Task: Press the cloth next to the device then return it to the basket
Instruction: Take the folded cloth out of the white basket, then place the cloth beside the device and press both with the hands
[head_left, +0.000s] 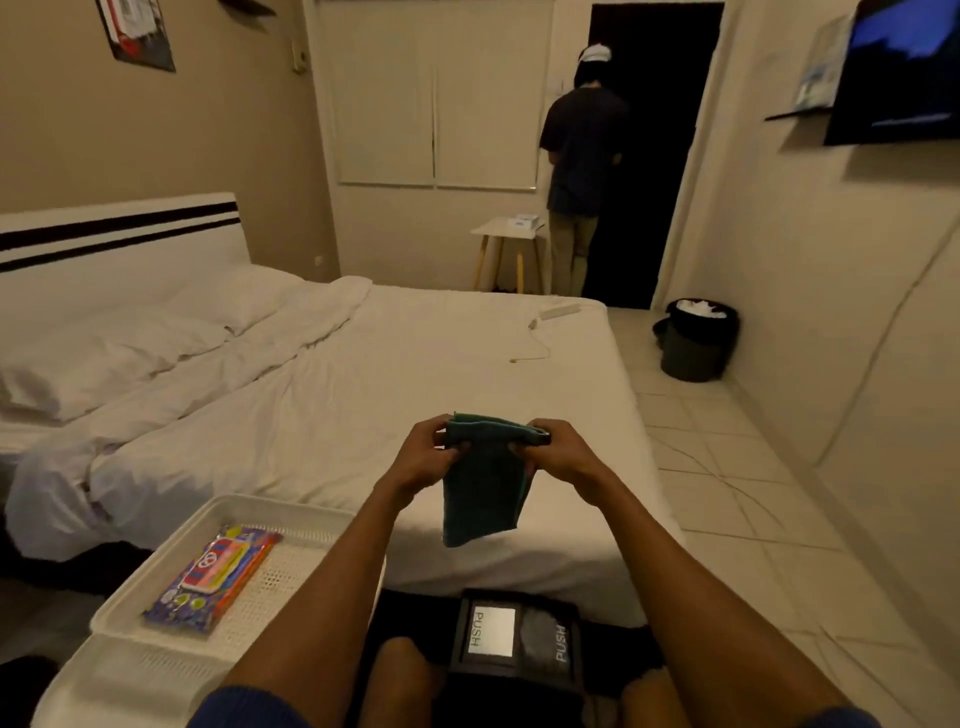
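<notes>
two hands (426, 457) (558, 454), one green cloth (480, 499), one basket (156, 551)

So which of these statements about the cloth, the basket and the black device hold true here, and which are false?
1. Both hands, left hand and right hand, hold the dark green folded cloth. True.
2. The cloth lies in the white perforated plastic basket. False: it hangs above the white bed.
3. The basket holds a colourful flat packet. True.
4. The black device marked PUSH sits on the bed. False: it is below, between the knees.
</notes>
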